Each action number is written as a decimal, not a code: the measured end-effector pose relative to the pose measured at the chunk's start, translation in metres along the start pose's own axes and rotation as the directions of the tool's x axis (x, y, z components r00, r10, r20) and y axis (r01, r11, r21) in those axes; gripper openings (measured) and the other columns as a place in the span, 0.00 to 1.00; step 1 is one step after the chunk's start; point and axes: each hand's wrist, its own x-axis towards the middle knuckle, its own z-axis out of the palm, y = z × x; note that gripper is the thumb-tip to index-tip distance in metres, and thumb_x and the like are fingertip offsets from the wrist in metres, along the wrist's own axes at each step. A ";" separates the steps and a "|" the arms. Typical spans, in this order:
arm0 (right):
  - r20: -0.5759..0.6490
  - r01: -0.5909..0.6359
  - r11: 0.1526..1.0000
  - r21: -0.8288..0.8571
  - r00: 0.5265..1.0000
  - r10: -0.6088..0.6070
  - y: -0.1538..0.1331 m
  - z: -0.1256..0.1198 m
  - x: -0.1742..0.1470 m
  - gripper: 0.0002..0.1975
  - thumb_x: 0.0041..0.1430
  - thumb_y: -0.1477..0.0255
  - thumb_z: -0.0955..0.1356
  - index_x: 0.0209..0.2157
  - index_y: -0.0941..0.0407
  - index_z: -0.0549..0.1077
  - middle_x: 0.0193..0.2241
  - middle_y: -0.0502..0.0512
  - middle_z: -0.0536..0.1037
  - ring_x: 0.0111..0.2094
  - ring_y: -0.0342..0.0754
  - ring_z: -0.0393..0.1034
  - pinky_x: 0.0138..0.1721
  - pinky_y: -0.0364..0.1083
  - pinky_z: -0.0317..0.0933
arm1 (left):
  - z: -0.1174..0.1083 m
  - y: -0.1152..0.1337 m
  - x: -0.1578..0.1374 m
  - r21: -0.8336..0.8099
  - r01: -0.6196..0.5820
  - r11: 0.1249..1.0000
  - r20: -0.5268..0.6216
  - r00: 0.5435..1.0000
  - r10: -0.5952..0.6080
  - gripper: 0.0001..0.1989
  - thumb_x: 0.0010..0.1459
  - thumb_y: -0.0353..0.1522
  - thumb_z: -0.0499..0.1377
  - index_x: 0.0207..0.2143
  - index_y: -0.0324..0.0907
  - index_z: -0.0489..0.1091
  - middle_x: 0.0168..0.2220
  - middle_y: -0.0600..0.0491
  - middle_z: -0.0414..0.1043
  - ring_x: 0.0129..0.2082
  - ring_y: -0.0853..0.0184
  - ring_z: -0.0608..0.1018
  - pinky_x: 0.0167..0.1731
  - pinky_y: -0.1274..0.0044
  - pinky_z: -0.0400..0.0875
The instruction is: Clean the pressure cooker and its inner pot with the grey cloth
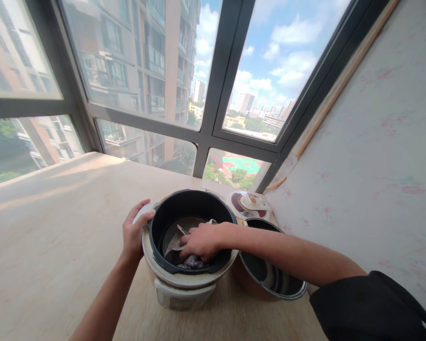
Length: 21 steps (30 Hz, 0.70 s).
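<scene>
A white electric pressure cooker (185, 299) stands lidless on the sill, its dark inside showing. My left hand (134, 232) grips the cooker's left side near the rim, thumb and fingers apart around the edge. Down inside the cooker, my right hand (204, 241) is closed on a greyish cloth (174, 244), which lies bunched against the bottom. Part of the cloth is hidden under the fingers. Just to the right, below my right forearm, sits a dark inner pot (270, 282) with a lighter rim.
The cooker's lid (250, 202), white and brown with a handle, lies behind the inner pot. Dark-framed windows (204, 142) border the back of the pale marble-like sill (64, 246). A flowered wall (369, 156) rises on the right.
</scene>
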 end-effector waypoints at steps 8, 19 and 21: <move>0.046 -0.105 0.990 -0.097 0.993 0.110 0.014 0.003 -0.010 0.21 0.60 0.74 0.70 0.54 0.44 0.74 0.54 0.56 0.75 0.53 0.60 0.70 0.42 0.56 0.66 | -0.001 -0.002 0.002 0.002 -0.004 1.000 -0.011 1.000 0.004 0.34 0.35 0.38 0.71 0.48 0.39 0.73 0.27 0.56 0.73 0.21 0.71 0.69 0.22 0.80 0.60; -0.095 -0.306 0.935 -0.181 0.951 0.293 0.015 0.007 0.007 0.10 0.62 0.76 0.68 0.42 0.52 0.79 0.48 0.59 0.79 0.50 0.60 0.72 0.44 0.59 0.65 | 0.000 -0.001 0.000 -0.020 0.013 1.000 -0.011 1.000 -0.013 0.35 0.35 0.37 0.71 0.49 0.39 0.73 0.25 0.57 0.73 0.21 0.71 0.69 0.21 0.80 0.61; -0.114 -0.330 0.925 -0.190 0.943 0.313 0.016 0.006 0.011 0.09 0.63 0.76 0.67 0.41 0.53 0.79 0.48 0.60 0.79 0.50 0.60 0.72 0.44 0.59 0.64 | 0.000 -0.001 0.000 -0.015 0.017 1.000 -0.014 1.000 -0.017 0.35 0.34 0.38 0.71 0.50 0.39 0.73 0.25 0.57 0.73 0.21 0.71 0.69 0.21 0.80 0.60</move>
